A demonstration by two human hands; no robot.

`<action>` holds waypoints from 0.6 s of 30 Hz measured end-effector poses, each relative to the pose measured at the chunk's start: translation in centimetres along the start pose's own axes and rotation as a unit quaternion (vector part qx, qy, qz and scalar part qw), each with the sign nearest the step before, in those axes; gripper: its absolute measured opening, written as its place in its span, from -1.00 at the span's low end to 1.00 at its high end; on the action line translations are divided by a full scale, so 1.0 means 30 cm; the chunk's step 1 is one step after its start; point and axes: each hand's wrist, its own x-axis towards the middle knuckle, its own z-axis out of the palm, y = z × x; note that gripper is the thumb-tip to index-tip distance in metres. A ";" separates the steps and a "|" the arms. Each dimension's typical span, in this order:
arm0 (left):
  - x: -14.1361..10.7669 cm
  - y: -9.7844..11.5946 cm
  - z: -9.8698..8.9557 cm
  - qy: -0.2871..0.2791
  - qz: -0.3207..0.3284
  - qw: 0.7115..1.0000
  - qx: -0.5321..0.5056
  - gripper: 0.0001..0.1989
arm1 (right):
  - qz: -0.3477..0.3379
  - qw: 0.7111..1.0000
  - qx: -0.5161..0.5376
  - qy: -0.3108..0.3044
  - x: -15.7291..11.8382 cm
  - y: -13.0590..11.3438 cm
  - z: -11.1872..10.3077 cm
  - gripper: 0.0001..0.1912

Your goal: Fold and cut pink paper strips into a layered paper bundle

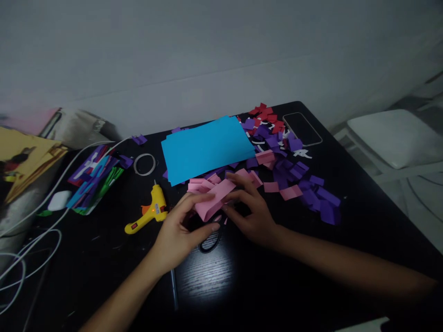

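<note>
Between my two hands is a folded strip of pink paper (215,199), raised just over the black table. My left hand (180,226) grips its left end, fingers on top and thumb below. At the strip's right end, my right hand (251,210) pinches the edge with thumb and fingers. Beneath them the dark loop of a scissors handle (210,244) shows; the rest is covered. Cut pink pieces (202,184) lie just behind my hands, and a stack of blue paper sheets (207,150) is beyond them.
Left of my hands lies a yellow glue gun (147,216) with an orange light, near a tape ring (144,164). Purple scraps (311,193) and red scraps (266,113) spread to the right, by a phone (302,129). White cables (57,230) run along the left; a white stool (398,136) stands right.
</note>
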 end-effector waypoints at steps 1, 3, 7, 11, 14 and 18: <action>0.001 -0.003 -0.001 0.009 0.000 1.000 0.006 -0.54 | -0.001 1.000 0.004 -0.001 0.000 0.001 0.001 -0.90; 0.004 -0.008 -0.003 0.026 -0.007 0.999 0.018 -0.62 | -0.002 1.000 0.013 -0.004 0.000 0.003 0.003 -0.91; 0.005 -0.009 -0.005 0.034 -0.026 0.999 0.019 -0.69 | 0.006 1.000 0.011 -0.003 0.001 0.008 0.004 -0.94; 0.001 -0.003 -0.006 0.029 -0.034 0.999 0.015 -0.69 | 0.027 0.999 0.026 -0.002 0.001 0.010 0.004 -0.89; -0.002 0.001 -0.011 0.024 -0.030 0.998 0.046 -0.70 | 0.045 0.997 0.066 0.008 -0.003 0.017 0.010 -0.90; -0.002 0.003 -0.018 0.029 -0.027 0.993 0.112 -0.74 | 0.105 0.988 0.114 0.016 -0.008 0.027 0.020 -0.88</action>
